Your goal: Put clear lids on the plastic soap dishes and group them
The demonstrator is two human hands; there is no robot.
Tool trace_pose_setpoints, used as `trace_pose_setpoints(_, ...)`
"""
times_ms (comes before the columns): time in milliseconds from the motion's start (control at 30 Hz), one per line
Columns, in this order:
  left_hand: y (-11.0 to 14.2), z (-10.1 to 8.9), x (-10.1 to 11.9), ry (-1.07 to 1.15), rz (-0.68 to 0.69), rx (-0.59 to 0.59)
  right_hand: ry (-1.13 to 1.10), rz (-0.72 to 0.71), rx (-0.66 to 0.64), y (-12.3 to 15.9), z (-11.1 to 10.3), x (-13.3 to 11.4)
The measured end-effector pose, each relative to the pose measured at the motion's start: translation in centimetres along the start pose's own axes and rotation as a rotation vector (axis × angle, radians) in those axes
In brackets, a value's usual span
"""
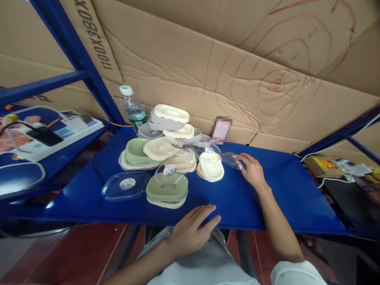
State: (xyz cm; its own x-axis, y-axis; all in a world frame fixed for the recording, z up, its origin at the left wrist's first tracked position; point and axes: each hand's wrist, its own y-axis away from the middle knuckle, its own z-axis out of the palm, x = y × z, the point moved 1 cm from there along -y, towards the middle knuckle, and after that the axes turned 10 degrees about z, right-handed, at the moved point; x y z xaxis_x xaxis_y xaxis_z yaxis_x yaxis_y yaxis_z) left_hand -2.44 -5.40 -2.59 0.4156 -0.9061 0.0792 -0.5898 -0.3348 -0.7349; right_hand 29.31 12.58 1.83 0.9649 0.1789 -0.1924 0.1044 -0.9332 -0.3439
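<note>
My right hand (251, 170) reaches over the blue table and pinches the right edge of a small clear plastic lid (230, 160). Left of that lid sits a small cream dish (211, 166), on top of a pinkish one. My left hand (197, 227) hovers at the front edge with its fingers apart, holding nothing. Nearest to it is a green soap-box-like dish (166, 190) on a cream base, with a clear labelled lid (169, 170) leaning over it. Another clear lid (126, 185) with a round label lies further left.
Behind are piled cream and grey dishes (171, 114) and another green dish (138, 150). A water bottle (133, 109) stands at the back left. A blurred-out phone-like object (221, 130) leans on the cardboard wall (178, 59). Blue metal posts (68, 43) frame the table (285, 190).
</note>
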Motion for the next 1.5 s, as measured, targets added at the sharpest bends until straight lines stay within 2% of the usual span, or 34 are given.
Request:
trace_pose_setpoints(167, -0.3, 0.2, -0.1, -0.031, 0.011, -0.034, -0.045, -0.036, -0.178, 0.0, -0.1, 1.2)
trace_pose_setpoints(300, -0.6, 0.3, 0.0, 0.007, -0.027, -0.072, -0.067, -0.043, -0.256, 0.3, -0.3, 2.0)
trace_pose_setpoints(433, -1.0, -0.6, 0.0, 0.137, -0.063, -0.011, -0.008, -0.02, -0.301, 1.1, -0.1, 2.5)
trace_pose_setpoints(500, -1.4, -2.4, -0.7, 0.184, -0.033, 0.027, -0.033, -0.029, -0.318, 1.4, 0.3, 2.8)
trace_pose_setpoints(600, -2.5, -7.5, -3.4, 0.069, -0.014, 0.088, -0.072, -0.055, -0.319, 1.6, 0.8, 3.2)
trace_pose_setpoints(633, -2.9, -9.6, -4.7, -0.013, -0.046, 0.126, -0.082, -0.065, -0.322, 1.6, 0.9, 3.3)
trace_pose_setpoints(700, -3.7, -13.4, -7.4, -0.213, -0.16, 0.096, -0.109, -0.078, -0.339, 1.7, 1.0, 3.3)
trace_pose_setpoints(767, -3.9, -15.9, -9.6, -0.406, -0.264, 0.126, -0.142, -0.07, -0.359, 1.7, 0.9, 3.4)
trace_pose_setpoints(800, -3.7, -16.6, -10.3, -0.464, -0.316, 0.206, -0.16, -0.064, -0.368, 1.8, 0.8, 3.4)
trace_pose_setpoints(867, -2.5, -16.5, -10.5, -0.479, -0.399, 0.388, -0.197, -0.065, -0.39, 1.8, 0.4, 3.7)
trace_pose_setpoints(900, -1.5, -15.9, -10.1, -0.469, -0.379, 0.46, -0.218, -0.077, -0.407, 1.8, 0.2, 3.7)
trace_pose_setpoints(933, -0.5, -15.1, -9.6, -0.45, -0.379, 0.426, -0.236, -0.092, -0.421, 1.7, 0.0, 3.7)
trace_pose_setpoints(1000, 1.7, -13.0, -8.0, -0.439, -0.281, 0.227, -0.243, -0.103, -0.387, 1.3, -0.9, 3.1)
trace_pose_setpoints(1067, 3.7, -11.0, -6.3, -0.43, -0.183, 0.084, -0.199, -0.09, -0.258, 0.4, -2.1, 1.3)
trace_pose_setpoints(1100, 4.6, -10.1, -5.6, -0.429, -0.198, 0.081, -0.173, -0.099, -0.185, -0.2, -2.7, -0.2)
trace_pose_setpoints(1167, 5.9, -8.6, -4.8, -0.437, -0.305, 0.146, -0.148, -0.189, -0.09, -1.9, -3.9, -4.3)
trace_pose_setpoints(1200, 6.4, -8.0, -4.7, -0.455, -0.336, 0.181, -0.155, -0.272, -0.088, -3.0, -4.2, -6.9)
trace_pose_setpoints(1267, 7.1, -6.9, -4.6, -0.503, -0.335, 0.218, -0.168, -0.44, -0.067, -5.8, -4.4, -12.2)
trace_pose_setpoints(1367, 7.5, -6.2, -4.8, -0.554, -0.316, 0.24, -0.172, -0.604, -0.028, -11.2, -3.0, -19.2)
trace_pose_setpoints(1433, 7.7, -6.1, -4.9, -0.557, -0.347, 0.246, -0.176, -0.623, -0.001, -14.7, -1.2, -22.6)
trace_pose_setpoints(1500, 7.9, -6.2, -4.9, -0.548, -0.358, 0.254, -0.171, -0.596, -0.009, -17.4, 0.6, -24.9)
